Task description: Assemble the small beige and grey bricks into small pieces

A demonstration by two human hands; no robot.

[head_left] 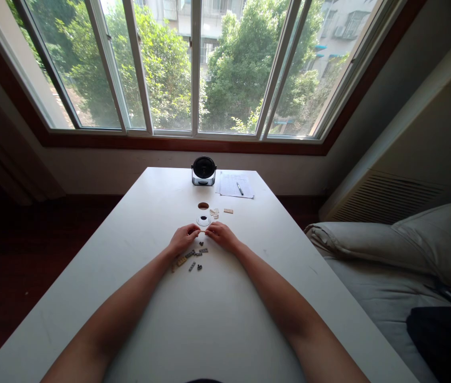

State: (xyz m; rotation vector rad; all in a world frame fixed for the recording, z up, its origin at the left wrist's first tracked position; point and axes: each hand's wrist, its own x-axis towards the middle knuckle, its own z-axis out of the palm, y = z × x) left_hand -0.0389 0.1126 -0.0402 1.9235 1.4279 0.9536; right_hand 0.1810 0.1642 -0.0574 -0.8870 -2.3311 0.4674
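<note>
**Pinch work at a white table**

The left hand and right hand are brought together at mid-table, fingers curled inward. A tiny piece appears pinched between them, though the view is too distant to be sure. Grey and tan bricks are scattered just below the hands. A clear ring lies just ahead, near tan plates and a brown disc. A fan, paper and pen are placed farther off.

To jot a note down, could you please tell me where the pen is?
In the head view, the pen lies on the sheet of paper at the far end of the white table, just right of the small black fan.
</note>
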